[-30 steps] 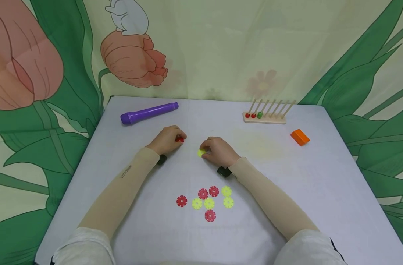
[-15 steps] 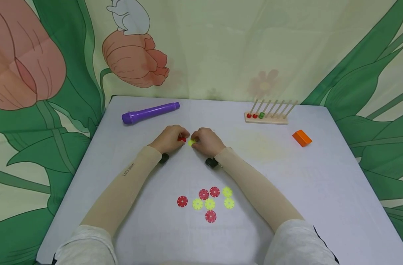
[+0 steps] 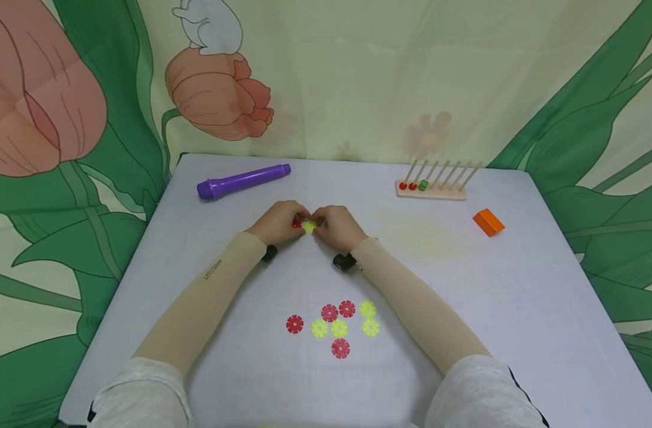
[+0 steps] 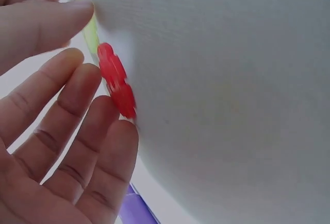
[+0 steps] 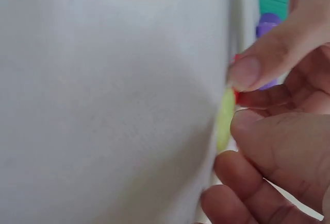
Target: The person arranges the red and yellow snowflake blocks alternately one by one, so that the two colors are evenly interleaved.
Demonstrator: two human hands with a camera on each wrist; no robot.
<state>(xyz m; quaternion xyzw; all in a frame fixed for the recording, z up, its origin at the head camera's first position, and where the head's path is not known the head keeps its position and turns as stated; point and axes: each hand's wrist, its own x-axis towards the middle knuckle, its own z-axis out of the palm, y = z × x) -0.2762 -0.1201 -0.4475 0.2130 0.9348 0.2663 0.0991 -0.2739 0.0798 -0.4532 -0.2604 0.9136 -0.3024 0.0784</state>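
At the table's middle, my left hand and right hand meet almost fingertip to fingertip. Red notched flower-shaped discs lie low along the left fingertips; two lobes show, seen edge-on. The left thumb reaches the edge of a yellow flower-shaped disc. From the other side, my right thumb and fingers pinch that yellow disc. Red and yellow edges sit right against each other; whether they are slotted together is hidden by the fingers.
Nearer the person lie several loose discs, among them a red one and a yellow one. A purple tube lies back left. Back right stands a wooden peg rack with beads; an orange block is beside it.
My right hand has moved left and away from the person, bringing the yellow disc up to the red one. My left hand has shifted slightly right.
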